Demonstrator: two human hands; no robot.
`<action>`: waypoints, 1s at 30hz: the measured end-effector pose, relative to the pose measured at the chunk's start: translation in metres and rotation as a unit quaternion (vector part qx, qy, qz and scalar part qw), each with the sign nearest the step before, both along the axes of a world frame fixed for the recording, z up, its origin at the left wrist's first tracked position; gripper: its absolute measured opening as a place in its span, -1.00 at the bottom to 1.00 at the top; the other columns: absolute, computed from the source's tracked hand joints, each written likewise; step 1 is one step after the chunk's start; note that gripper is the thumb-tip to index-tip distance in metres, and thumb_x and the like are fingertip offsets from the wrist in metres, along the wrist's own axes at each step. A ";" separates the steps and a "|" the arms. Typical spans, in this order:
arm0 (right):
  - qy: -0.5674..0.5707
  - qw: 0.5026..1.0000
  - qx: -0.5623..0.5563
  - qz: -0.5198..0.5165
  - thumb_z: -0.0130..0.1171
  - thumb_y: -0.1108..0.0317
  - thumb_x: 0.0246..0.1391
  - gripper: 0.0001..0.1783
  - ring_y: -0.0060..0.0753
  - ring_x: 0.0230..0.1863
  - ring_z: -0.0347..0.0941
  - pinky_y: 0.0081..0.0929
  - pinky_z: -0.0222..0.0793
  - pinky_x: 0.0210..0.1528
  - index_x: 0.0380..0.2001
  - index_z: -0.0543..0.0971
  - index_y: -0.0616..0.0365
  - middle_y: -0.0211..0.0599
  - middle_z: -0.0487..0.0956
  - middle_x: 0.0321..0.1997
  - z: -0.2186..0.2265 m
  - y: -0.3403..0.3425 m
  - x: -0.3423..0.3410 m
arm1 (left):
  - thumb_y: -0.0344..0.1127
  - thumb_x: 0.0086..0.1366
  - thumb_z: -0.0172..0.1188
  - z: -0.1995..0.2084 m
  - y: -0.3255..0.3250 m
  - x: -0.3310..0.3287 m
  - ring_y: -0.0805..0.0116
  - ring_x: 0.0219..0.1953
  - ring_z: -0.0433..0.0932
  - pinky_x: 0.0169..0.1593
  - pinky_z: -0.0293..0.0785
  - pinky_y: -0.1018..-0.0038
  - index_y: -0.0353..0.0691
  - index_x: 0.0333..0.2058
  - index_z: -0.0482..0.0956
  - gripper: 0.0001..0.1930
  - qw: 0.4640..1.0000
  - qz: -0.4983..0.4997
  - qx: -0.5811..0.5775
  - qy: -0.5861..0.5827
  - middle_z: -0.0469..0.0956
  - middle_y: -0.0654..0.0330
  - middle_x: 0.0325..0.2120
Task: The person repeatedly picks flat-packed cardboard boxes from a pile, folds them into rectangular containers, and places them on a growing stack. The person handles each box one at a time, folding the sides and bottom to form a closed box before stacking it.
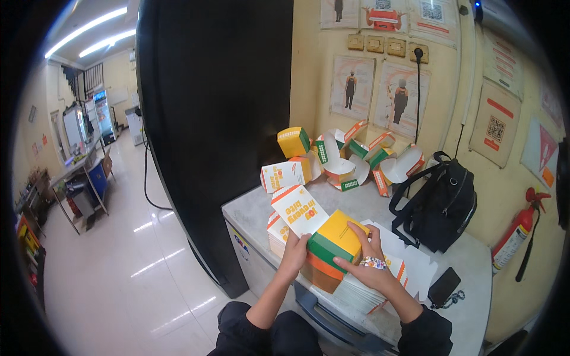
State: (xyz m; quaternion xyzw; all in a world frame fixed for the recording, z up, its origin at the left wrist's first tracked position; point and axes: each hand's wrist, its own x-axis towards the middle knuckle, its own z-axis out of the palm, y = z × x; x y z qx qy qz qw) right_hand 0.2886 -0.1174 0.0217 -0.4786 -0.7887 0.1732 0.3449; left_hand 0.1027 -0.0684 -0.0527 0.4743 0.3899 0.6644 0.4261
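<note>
Between my two hands is a cardboard food box (pixel 331 244) with yellow, green and orange faces and a white printed flap raised at its far left. My left hand (pixel 294 254) grips its left side, thumb near the green band. On the right, my right hand (pixel 369 264), with a beaded bracelet at the wrist, has its fingers over the yellow face and its thumb on the orange-green edge. Beneath and beside the box lie stacks of flat cardboard blanks (pixel 360 298), partly hidden by my hands. The freezer's white top (pixel 246 207) carries all of this.
A heap of folded boxes (pixel 338 157) stands at the back against the wall. To the right sit a black backpack (pixel 442 202) and a dark phone (pixel 444 287) with a beaded strap. A red fire extinguisher (pixel 515 231) hangs on the wall. A tall black panel (pixel 217 130) rises at left.
</note>
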 end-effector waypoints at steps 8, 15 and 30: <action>-0.164 0.986 0.006 0.005 0.30 -0.12 -0.21 -0.15 0.15 0.19 0.08 -0.10 0.00 0.26 0.19 0.26 -0.17 0.09 0.15 0.15 0.023 -0.010 -0.014 | -0.39 0.21 0.04 0.033 0.013 -0.042 0.12 0.33 -0.04 0.31 -0.24 0.04 -0.22 0.25 0.02 -0.36 0.815 0.239 0.100 0.519 0.07 -0.08 0.23; -0.363 0.929 0.048 -0.052 0.16 -0.27 -0.17 -0.12 0.12 0.23 0.08 0.01 -0.15 0.26 0.18 0.26 -0.05 0.15 0.14 0.21 0.037 0.002 -0.027 | 0.04 0.35 -0.31 0.023 0.065 -0.034 0.12 0.31 -0.01 0.29 -0.28 -0.08 -0.02 0.21 0.20 -0.48 0.782 -0.135 0.020 0.608 0.20 0.07 0.19; -0.280 0.958 0.055 -0.011 0.01 -0.31 -0.05 -0.05 0.13 0.27 -0.02 0.24 -0.37 0.28 0.22 0.11 0.17 0.17 0.08 0.23 0.009 0.012 -0.034 | 0.01 0.05 0.28 -0.039 0.236 -0.116 0.18 0.24 0.09 0.24 0.06 0.21 -0.30 0.20 0.06 -0.13 0.946 -0.128 -0.268 -0.132 0.14 -0.08 0.15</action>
